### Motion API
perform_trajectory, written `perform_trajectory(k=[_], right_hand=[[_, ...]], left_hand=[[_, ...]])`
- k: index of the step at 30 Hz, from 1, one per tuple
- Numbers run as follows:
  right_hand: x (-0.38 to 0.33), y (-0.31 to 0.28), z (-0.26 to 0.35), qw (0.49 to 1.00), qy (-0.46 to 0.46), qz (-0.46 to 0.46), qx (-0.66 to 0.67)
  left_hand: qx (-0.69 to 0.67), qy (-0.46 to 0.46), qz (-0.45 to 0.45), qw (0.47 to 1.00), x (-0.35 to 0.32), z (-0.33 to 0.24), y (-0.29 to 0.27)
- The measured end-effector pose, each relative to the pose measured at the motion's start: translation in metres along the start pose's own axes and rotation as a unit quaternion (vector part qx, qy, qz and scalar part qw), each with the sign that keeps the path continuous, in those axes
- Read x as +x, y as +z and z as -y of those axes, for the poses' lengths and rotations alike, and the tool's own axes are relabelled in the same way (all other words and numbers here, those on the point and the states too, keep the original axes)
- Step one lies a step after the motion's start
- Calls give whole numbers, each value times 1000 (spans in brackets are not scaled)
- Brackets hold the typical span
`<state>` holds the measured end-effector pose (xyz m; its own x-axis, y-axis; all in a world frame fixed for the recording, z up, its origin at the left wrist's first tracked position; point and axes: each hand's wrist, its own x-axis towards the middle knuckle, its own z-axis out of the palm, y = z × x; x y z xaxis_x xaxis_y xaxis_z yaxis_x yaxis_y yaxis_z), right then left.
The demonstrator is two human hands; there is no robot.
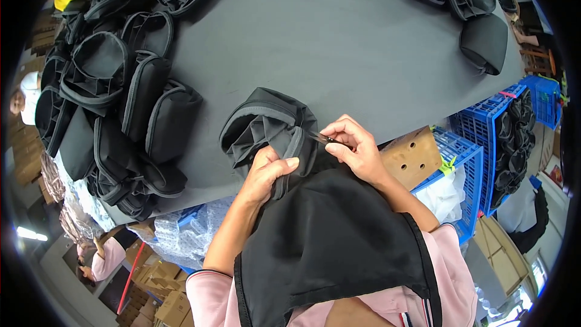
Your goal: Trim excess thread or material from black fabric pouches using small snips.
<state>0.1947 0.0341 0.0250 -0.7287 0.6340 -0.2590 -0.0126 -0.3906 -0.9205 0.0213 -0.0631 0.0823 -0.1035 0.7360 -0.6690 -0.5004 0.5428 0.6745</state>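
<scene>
A black fabric pouch [257, 100] with a grey-trimmed edge lies before me on the grey table, its mouth facing up. My left hand [267, 174] grips its near rim, thumb on top of the trim and fingers partly hidden in the fabric. In my right hand [356, 148] is a small pair of dark-handled thread snips [330, 140]. Their metal tips point left and meet the right side of the pouch, close to the trimmed edge. Whether a thread lies between the blades is too small to tell.
Many similar pouches [100, 60] are heaped along the left, with another group [484, 42] at the far right. Right of me stand blue plastic crates [484, 115], one filled with black pouches, and a board with holes [413, 156]. Cardboard boxes [172, 309] and other people are beyond the table.
</scene>
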Motion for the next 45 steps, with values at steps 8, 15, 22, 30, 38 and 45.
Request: perform_trajectory(k=[8, 15, 22, 30, 38, 45], right_hand=[[10, 4, 7, 998, -34, 47, 3], [14, 4, 16, 994, -80, 43, -63], [17, 4, 18, 962, -172, -1, -211], [20, 6, 17, 935, -252, -25, -249], [13, 11, 41, 950, -219, -69, -214], [31, 24, 27, 961, -77, -106, -242]], left_hand=[[-47, 21, 23, 998, -2, 12, -5], [-26, 6, 47, 999, -2, 14, -11], [-37, 2, 50, 998, -1, 15, -11], [-62, 17, 48, 997, 2, 18, -14], [-166, 88, -25, 982, 6, -3, 3], [-414, 114, -209, 879, 80, -21, 3]])
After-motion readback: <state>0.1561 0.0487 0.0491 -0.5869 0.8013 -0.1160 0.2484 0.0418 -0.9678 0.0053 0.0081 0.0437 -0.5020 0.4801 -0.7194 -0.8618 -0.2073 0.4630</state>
